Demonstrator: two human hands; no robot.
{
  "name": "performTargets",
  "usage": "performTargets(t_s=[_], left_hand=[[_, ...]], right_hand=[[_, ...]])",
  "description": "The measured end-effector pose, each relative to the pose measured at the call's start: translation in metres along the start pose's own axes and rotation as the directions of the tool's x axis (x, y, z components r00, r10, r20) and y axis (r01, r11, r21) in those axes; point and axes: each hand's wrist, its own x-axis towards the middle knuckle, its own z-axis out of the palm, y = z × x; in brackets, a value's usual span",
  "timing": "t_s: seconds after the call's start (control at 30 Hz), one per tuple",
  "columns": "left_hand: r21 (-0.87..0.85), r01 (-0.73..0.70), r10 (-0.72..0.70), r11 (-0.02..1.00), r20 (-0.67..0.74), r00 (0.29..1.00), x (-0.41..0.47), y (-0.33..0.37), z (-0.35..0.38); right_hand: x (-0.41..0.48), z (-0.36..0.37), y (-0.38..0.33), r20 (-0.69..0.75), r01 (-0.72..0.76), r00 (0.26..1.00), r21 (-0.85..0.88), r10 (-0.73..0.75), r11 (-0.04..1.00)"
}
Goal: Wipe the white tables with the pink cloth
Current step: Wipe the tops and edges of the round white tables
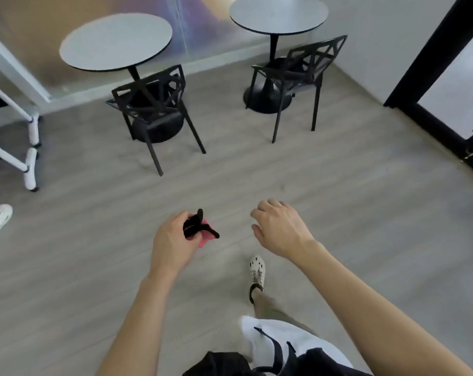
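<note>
The left hand [173,240] grips a crumpled pink cloth [207,239]; the right hand [280,229] hangs relaxed, empty. Well ahead stand a near round white bench [116,42] and a far round white bench [278,13].

**Seating corner on a grey plank floor [338,185].**

A round white worktop [116,42] on a black pedestal stands by a frosted, iridescent glass panel [197,28]. A second worktop [278,14] sits nearer the white wall [393,36]. A black lattice chair [154,104] is drawn up to the first, a matching chair [311,55] to the second. A black door frame [422,63] rises at right, and a white tubular frame [31,126] on castors stands at left.
</note>
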Motion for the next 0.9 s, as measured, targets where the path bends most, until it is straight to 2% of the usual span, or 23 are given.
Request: performTargets(t_s=[0.27,0.4,0.53,0.67,0.8,0.9], left_hand=[[0.027,0.139,-0.139,0.99,0.015,0.99,0.17,-0.043,-0.047],[0.08,0.178,-0.173,0.981,-0.073,0.982,0.26,-0.058,-0.087],[0.05,0.197,-0.186,0.979,-0.168,0.968,0.336,-0.074,-0.115],[0.005,0.224,-0.22,0.974,-0.172,0.96,0.438,-0.095,-0.132],[-0.016,0.205,-0.205,0.979,-0.171,0.964,0.554,-0.106,-0.139],[0.027,0.129,-0.124,0.991,-0.156,0.98,0.636,-0.096,-0.146]], right_hand=[[0.233,-0.006,0.021,-0.009,0.117,0.993,0.063,-0.116,0.991],[0.349,-0.027,0.024,-0.002,0.215,0.977,0.04,-0.215,0.976],[0.447,-0.042,0.029,0.006,0.276,0.961,-0.016,-0.276,0.961],[0.547,-0.042,0.045,0.016,0.301,0.954,-0.052,-0.3,0.952],[0.643,-0.046,0.07,0.02,0.285,0.959,-0.093,-0.284,0.954],[0.703,-0.061,0.089,0.055,0.297,0.955,-0.109,-0.293,0.949]])
